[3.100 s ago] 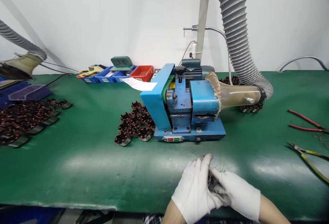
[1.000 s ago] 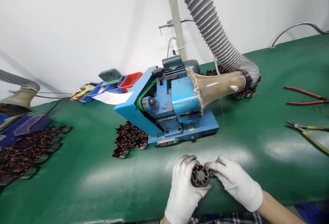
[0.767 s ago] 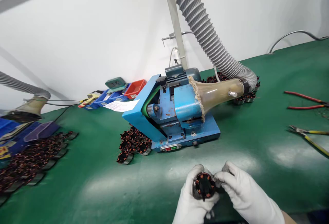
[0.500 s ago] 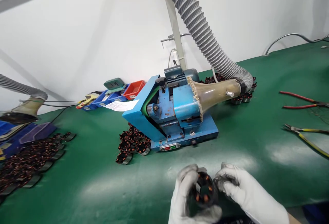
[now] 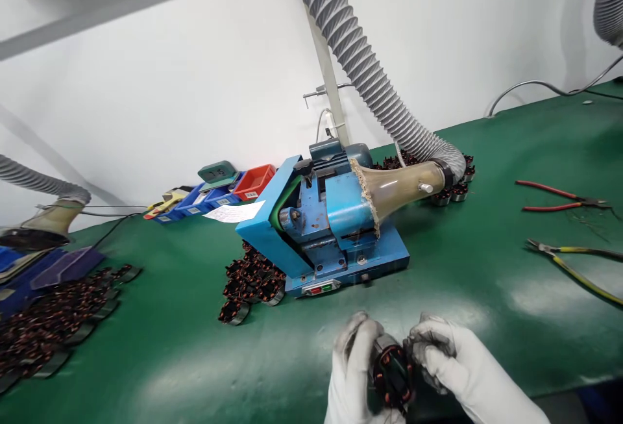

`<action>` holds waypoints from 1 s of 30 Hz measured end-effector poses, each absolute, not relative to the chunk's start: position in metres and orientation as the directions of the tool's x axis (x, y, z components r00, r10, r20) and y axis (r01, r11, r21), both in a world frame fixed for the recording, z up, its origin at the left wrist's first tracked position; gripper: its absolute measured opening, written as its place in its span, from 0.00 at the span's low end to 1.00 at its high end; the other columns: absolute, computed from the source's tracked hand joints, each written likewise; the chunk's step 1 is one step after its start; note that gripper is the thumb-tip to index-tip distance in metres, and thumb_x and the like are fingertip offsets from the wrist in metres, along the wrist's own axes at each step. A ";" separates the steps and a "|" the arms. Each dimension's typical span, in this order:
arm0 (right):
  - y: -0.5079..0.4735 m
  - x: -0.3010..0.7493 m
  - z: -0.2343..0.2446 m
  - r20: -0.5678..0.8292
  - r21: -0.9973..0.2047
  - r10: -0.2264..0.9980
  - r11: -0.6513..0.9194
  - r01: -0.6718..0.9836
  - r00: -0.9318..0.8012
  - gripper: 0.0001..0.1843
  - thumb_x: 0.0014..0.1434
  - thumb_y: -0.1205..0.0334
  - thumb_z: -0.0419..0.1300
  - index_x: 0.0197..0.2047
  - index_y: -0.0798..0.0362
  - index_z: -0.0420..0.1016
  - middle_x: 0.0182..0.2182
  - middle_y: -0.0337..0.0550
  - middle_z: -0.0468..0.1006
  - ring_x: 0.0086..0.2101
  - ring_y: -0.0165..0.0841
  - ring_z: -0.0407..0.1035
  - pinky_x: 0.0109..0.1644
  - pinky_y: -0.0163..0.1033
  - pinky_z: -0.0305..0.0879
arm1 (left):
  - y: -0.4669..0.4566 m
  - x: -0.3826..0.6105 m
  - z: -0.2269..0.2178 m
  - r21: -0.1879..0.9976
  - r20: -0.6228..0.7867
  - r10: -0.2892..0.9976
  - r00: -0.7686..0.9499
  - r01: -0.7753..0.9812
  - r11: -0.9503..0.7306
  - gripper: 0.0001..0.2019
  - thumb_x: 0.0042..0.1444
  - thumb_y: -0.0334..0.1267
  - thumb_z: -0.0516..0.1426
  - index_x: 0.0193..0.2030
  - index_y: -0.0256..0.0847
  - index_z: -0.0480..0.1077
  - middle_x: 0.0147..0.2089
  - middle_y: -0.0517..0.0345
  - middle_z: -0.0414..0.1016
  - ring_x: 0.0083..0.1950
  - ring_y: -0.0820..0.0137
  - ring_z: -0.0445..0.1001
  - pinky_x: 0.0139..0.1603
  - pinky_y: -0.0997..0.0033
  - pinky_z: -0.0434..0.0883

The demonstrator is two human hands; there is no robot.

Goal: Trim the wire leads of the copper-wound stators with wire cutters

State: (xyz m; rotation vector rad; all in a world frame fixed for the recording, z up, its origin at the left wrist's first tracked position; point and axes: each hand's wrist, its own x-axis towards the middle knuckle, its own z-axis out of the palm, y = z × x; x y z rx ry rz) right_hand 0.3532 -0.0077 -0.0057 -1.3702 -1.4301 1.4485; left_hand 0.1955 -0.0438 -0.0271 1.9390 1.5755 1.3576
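Note:
In a white glove, my left hand is closed around the left side of a motor stator, a dark ring with copper windings and a metal outer band. The ring stands tilted on edge above the front of the bench. My right hand, also gloved with dirty fingertips, is pinched closed at the stator's right edge. Whatever lies between those fingertips is hidden. Behind both hands stands a blue belt-driven machine with a translucent suction hood.
More stators are clustered left of the machine, with a larger batch at far left. Red-handled pliers and yellow-handled cutters lie at right on the green bench. A grey hose rises from the hood. Small bins stand behind.
The stator has turned in my left hand, so more of its metal outer band shows. My right hand stays pinched beside it. The whole view has shifted slightly.

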 end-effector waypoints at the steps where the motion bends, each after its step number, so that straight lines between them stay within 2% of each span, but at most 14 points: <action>1: -0.007 0.353 -0.002 -0.248 -0.966 0.936 -0.219 0.137 -0.251 0.14 0.50 0.50 0.55 0.26 0.53 0.69 0.22 0.39 0.69 0.23 0.32 0.64 0.27 0.37 0.63 | -0.043 0.196 -0.030 0.721 0.466 0.884 -0.043 0.597 -0.351 0.28 0.46 0.37 0.63 0.55 0.46 0.63 0.56 0.47 0.64 0.57 0.56 0.66 0.50 0.62 0.72; 3: -0.005 0.353 -0.001 -0.264 -0.964 0.929 -0.259 0.054 -0.258 0.14 0.49 0.50 0.57 0.28 0.53 0.69 0.20 0.37 0.68 0.21 0.31 0.63 0.24 0.36 0.62 | -0.042 0.196 -0.034 0.804 0.375 0.927 -0.034 0.510 -0.306 0.24 0.47 0.36 0.62 0.52 0.47 0.66 0.55 0.48 0.66 0.54 0.58 0.70 0.48 0.64 0.73; 5: -0.004 0.355 -0.006 -0.199 -0.979 0.954 -0.184 0.090 -0.223 0.13 0.49 0.53 0.57 0.33 0.53 0.73 0.25 0.42 0.73 0.28 0.35 0.68 0.33 0.39 0.66 | -0.041 0.196 -0.037 0.909 0.241 0.969 -0.051 0.361 -0.207 0.20 0.49 0.34 0.60 0.51 0.46 0.66 0.52 0.49 0.70 0.50 0.61 0.74 0.46 0.65 0.74; 7: -0.004 0.358 -0.012 -0.094 -0.975 0.977 -0.053 0.214 -0.189 0.11 0.49 0.56 0.56 0.33 0.51 0.76 0.30 0.45 0.76 0.36 0.39 0.69 0.43 0.43 0.65 | -0.042 0.197 -0.038 0.946 0.198 0.978 -0.060 0.274 -0.174 0.12 0.48 0.34 0.60 0.42 0.45 0.71 0.49 0.49 0.72 0.50 0.59 0.73 0.48 0.62 0.73; 10: -0.006 0.360 -0.014 -0.012 -0.924 0.980 0.065 0.376 -0.197 0.11 0.51 0.57 0.53 0.29 0.49 0.76 0.30 0.45 0.76 0.39 0.41 0.68 0.49 0.46 0.62 | -0.045 0.200 -0.035 0.929 0.294 0.949 -0.117 0.268 -0.255 0.07 0.49 0.36 0.60 0.37 0.44 0.72 0.50 0.49 0.71 0.52 0.56 0.71 0.49 0.59 0.72; 13: -0.006 0.359 -0.006 -0.082 -0.923 0.964 0.022 0.384 -0.252 0.12 0.52 0.56 0.52 0.29 0.51 0.74 0.29 0.45 0.75 0.36 0.39 0.68 0.44 0.44 0.64 | -0.047 0.202 -0.031 0.850 0.450 0.867 -0.213 0.400 -0.343 0.20 0.48 0.35 0.60 0.51 0.45 0.67 0.51 0.48 0.70 0.53 0.58 0.71 0.48 0.60 0.72; 15: -0.004 0.357 -0.002 -0.132 -0.945 0.948 -0.032 0.326 -0.290 0.12 0.51 0.56 0.51 0.27 0.53 0.71 0.28 0.45 0.73 0.31 0.36 0.68 0.37 0.40 0.65 | -0.045 0.202 -0.031 0.792 0.493 0.855 -0.163 0.491 -0.363 0.23 0.43 0.35 0.63 0.49 0.46 0.68 0.52 0.49 0.68 0.55 0.57 0.69 0.51 0.59 0.71; 19: -0.001 0.355 -0.009 -0.095 -0.944 0.967 -0.012 0.330 -0.237 0.12 0.52 0.59 0.50 0.25 0.54 0.70 0.25 0.44 0.71 0.29 0.35 0.67 0.36 0.40 0.65 | -0.035 0.195 -0.040 0.954 0.176 0.984 0.033 0.241 -0.179 0.17 0.45 0.35 0.61 0.43 0.45 0.67 0.46 0.52 0.72 0.45 0.62 0.74 0.42 0.64 0.74; 21: -0.002 0.354 -0.018 0.010 -0.912 0.987 0.075 0.403 -0.161 0.12 0.52 0.61 0.49 0.27 0.54 0.72 0.26 0.46 0.72 0.32 0.37 0.67 0.39 0.43 0.65 | -0.029 0.190 -0.047 0.975 0.117 0.978 0.173 0.170 -0.146 0.07 0.47 0.33 0.59 0.35 0.43 0.68 0.39 0.56 0.73 0.39 0.66 0.75 0.38 0.68 0.75; 23: -0.003 0.353 -0.025 0.100 -0.893 0.990 0.132 0.429 -0.095 0.12 0.53 0.62 0.48 0.30 0.54 0.73 0.29 0.47 0.72 0.33 0.37 0.67 0.41 0.43 0.64 | -0.025 0.188 -0.054 0.911 0.264 0.934 0.238 0.256 -0.323 0.06 0.48 0.30 0.58 0.33 0.43 0.69 0.40 0.56 0.71 0.41 0.67 0.74 0.40 0.69 0.74; 24: -0.003 0.352 -0.028 0.084 -0.909 0.993 0.108 0.403 -0.077 0.12 0.53 0.62 0.49 0.31 0.54 0.73 0.29 0.46 0.72 0.32 0.36 0.67 0.39 0.42 0.65 | -0.024 0.188 -0.058 0.834 0.367 0.903 0.224 0.350 -0.426 0.10 0.49 0.29 0.58 0.38 0.44 0.70 0.43 0.54 0.69 0.45 0.65 0.72 0.43 0.67 0.73; 27: -0.001 0.349 -0.035 -0.203 -0.964 0.961 -0.163 0.210 -0.188 0.12 0.55 0.56 0.50 0.27 0.54 0.66 0.21 0.38 0.66 0.23 0.30 0.62 0.29 0.36 0.63 | -0.026 0.189 -0.066 0.520 0.587 0.785 0.198 0.650 -0.554 0.26 0.51 0.22 0.52 0.57 0.45 0.59 0.52 0.49 0.63 0.55 0.64 0.66 0.50 0.63 0.70; 28: 0.000 0.349 -0.037 -0.280 -0.955 0.924 -0.241 0.171 -0.260 0.14 0.56 0.53 0.50 0.26 0.54 0.63 0.18 0.35 0.62 0.20 0.28 0.59 0.25 0.34 0.61 | -0.027 0.190 -0.067 0.444 0.602 0.766 0.225 0.703 -0.555 0.28 0.50 0.21 0.50 0.58 0.44 0.58 0.52 0.48 0.63 0.55 0.63 0.65 0.51 0.61 0.69; 30: 0.004 0.350 -0.042 -0.341 -0.938 0.869 -0.292 0.185 -0.357 0.16 0.57 0.51 0.47 0.26 0.54 0.61 0.16 0.32 0.57 0.17 0.26 0.54 0.21 0.32 0.57 | -0.028 0.191 -0.068 0.418 0.538 0.794 0.284 0.728 -0.544 0.28 0.46 0.21 0.51 0.55 0.44 0.60 0.50 0.50 0.66 0.56 0.61 0.64 0.54 0.57 0.68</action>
